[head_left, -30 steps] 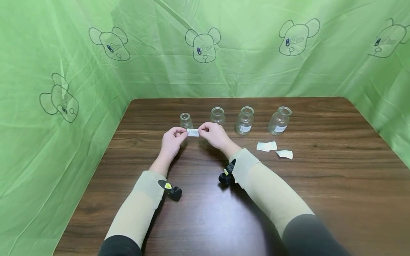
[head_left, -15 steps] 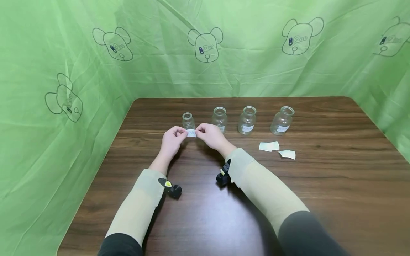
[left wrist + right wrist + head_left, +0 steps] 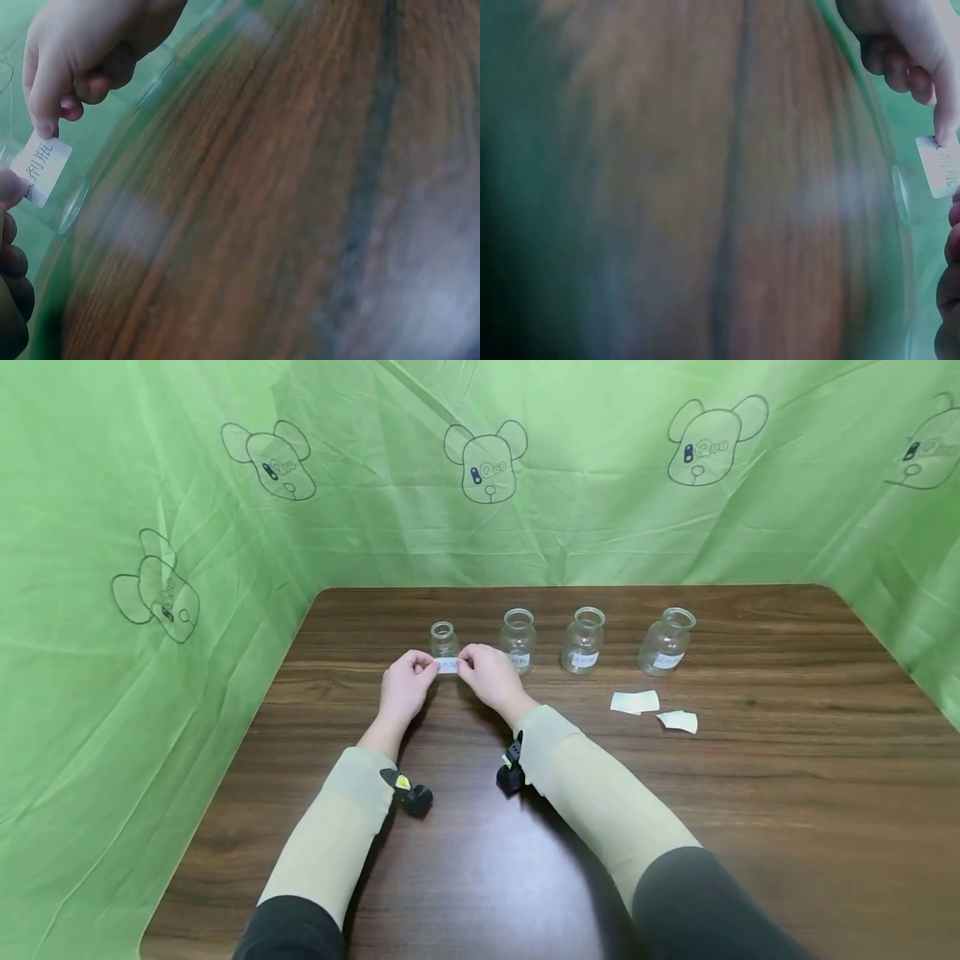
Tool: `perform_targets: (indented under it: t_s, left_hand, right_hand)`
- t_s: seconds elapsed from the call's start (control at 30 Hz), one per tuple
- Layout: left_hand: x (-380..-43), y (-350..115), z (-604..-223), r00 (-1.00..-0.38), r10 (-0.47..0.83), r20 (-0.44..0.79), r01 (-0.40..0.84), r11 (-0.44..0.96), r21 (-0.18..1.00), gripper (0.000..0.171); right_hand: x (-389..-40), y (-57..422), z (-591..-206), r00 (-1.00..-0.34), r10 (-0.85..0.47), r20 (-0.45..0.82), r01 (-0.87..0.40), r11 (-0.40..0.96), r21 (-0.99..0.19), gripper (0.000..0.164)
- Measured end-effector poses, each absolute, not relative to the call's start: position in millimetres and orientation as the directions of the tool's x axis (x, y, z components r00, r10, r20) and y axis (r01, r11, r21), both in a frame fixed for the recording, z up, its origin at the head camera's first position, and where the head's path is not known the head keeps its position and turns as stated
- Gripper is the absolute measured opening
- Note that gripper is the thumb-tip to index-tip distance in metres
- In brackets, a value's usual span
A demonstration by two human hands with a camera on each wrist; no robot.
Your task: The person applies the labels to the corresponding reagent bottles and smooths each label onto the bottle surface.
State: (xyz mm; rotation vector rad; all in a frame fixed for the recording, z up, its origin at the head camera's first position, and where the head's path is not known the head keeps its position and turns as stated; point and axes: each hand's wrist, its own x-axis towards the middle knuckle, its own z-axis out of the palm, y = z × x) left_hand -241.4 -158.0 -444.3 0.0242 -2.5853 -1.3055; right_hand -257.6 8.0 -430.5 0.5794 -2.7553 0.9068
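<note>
A small white label [image 3: 447, 666] with handwriting is stretched between both hands, level and right at the front of the smallest glass bottle [image 3: 442, 637]. My left hand [image 3: 405, 687] pinches its left end between thumb and fingertips. At the other end, my right hand [image 3: 491, 678] pinches it the same way. The lower part of that bottle is hidden behind the label and fingers. In the left wrist view, the written face of the label [image 3: 46, 166] shows, with clear glass behind it. Part of the label [image 3: 939, 166] also appears at the right wrist view's edge.
To the right stand three larger clear glass jars, a near one [image 3: 517, 643], a middle one [image 3: 583, 642] and a far-right one [image 3: 666, 643], each with a white label. Two pale paper scraps [image 3: 634, 702] [image 3: 678, 721] lie before them. Green cloth [image 3: 570, 527] surrounds the wooden table [image 3: 750, 777].
The hands have brought the label up against the front of the smallest bottle. The right hand has shifted left, closer to the left hand, and uncovered the neighbouring jar's label. The head view has shifted slightly.
</note>
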Motion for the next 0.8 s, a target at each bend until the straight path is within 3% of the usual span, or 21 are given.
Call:
perform_targets:
  t_s: [0.8]
  left_hand:
    - [-244.4,-155.5,-437.8,-0.973,-0.144,0.181,0.015,0.741,0.671,0.021]
  right_hand:
    - [-261.4,0.1,-435.9,-0.910,-0.258,0.325,-0.396,0.775,-0.493,0.012]
